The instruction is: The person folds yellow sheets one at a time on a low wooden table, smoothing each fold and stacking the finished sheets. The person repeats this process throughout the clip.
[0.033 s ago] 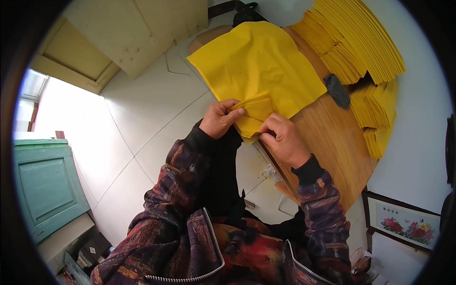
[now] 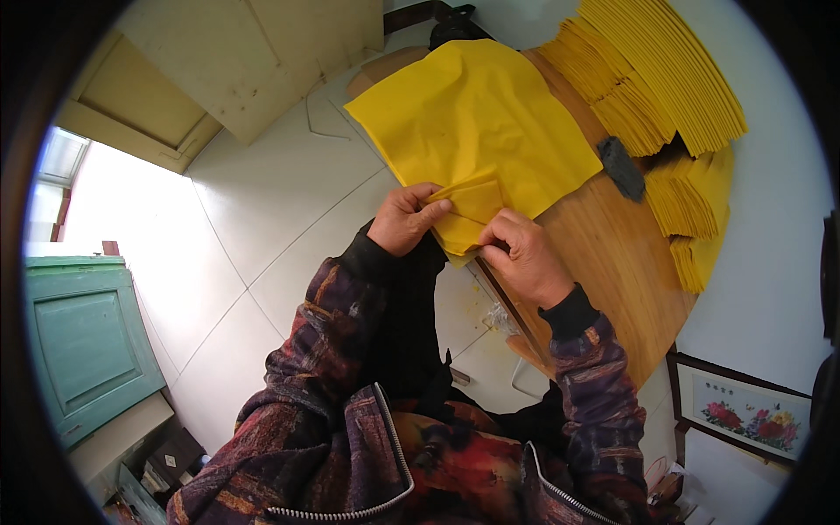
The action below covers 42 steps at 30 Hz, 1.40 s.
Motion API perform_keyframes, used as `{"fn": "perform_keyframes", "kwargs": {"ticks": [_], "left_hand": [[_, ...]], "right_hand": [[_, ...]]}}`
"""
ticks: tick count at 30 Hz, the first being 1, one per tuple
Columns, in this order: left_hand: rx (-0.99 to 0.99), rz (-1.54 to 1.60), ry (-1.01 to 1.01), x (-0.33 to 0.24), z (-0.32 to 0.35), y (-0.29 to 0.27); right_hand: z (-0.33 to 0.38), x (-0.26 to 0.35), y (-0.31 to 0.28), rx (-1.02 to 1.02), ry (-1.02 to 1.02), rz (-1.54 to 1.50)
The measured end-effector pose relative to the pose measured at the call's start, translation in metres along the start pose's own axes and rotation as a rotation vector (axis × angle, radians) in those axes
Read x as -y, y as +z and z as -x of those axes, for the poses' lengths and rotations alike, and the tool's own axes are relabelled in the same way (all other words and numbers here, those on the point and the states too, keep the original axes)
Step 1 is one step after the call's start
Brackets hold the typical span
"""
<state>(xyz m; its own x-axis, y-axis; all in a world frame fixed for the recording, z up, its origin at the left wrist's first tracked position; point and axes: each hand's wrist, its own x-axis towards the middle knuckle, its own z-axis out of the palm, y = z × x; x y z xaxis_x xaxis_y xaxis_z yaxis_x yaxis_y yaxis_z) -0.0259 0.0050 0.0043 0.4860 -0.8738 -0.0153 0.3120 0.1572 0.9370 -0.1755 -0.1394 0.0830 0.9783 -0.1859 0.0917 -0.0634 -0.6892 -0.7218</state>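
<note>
A large yellow sheet of cloth-like material (image 2: 486, 114) lies over the near left part of a wooden table (image 2: 612, 262). Its near end is folded over into layers close to the table's edge. My left hand (image 2: 408, 219) pinches the left side of this fold between thumb and fingers. At the fold's right corner, my right hand (image 2: 523, 254) has thumb and fingertips closed on the material. Both hands are in contact with the same sheet, which is creased and wavy beyond them. Its underside is hidden.
Several stacks of folded yellow material (image 2: 665, 79) stand along the table's far right side. A dark grey piece (image 2: 621, 168) lies beside them. A framed flower picture (image 2: 744, 416) stands at the lower right, a green cabinet door (image 2: 92, 337) at the left. Pale tiles (image 2: 254, 236) cover the floor.
</note>
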Motion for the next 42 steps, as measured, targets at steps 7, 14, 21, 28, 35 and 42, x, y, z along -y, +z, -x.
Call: {"fn": "perform_keyframes", "kwargs": {"ticks": [7,14,21,28,35,42], "left_hand": [[-0.072,-0.335,-0.014,-0.001,0.002,-0.004],[-0.085,-0.115,-0.030,0.004,0.000,0.000],[-0.109,-0.231,-0.015,-0.003,0.002,0.002],[-0.084,-0.296,0.025,-0.002,0.002,-0.002],[-0.054,-0.036,-0.039,0.001,0.001,0.001],[-0.101,-0.074,-0.050,0.003,0.001,0.000]], "right_hand": [[0.005,-0.015,-0.015,-0.063,0.028,-0.134],[0.002,-0.106,-0.095,-0.712,0.464,0.514],[-0.001,-0.152,-0.101,-0.592,0.537,0.692],[-0.009,-0.164,-0.112,-0.629,0.432,0.792],[-0.016,-0.153,-0.132,-0.467,0.671,0.808],[0.014,-0.065,-0.076,-0.500,0.294,0.396]]}}
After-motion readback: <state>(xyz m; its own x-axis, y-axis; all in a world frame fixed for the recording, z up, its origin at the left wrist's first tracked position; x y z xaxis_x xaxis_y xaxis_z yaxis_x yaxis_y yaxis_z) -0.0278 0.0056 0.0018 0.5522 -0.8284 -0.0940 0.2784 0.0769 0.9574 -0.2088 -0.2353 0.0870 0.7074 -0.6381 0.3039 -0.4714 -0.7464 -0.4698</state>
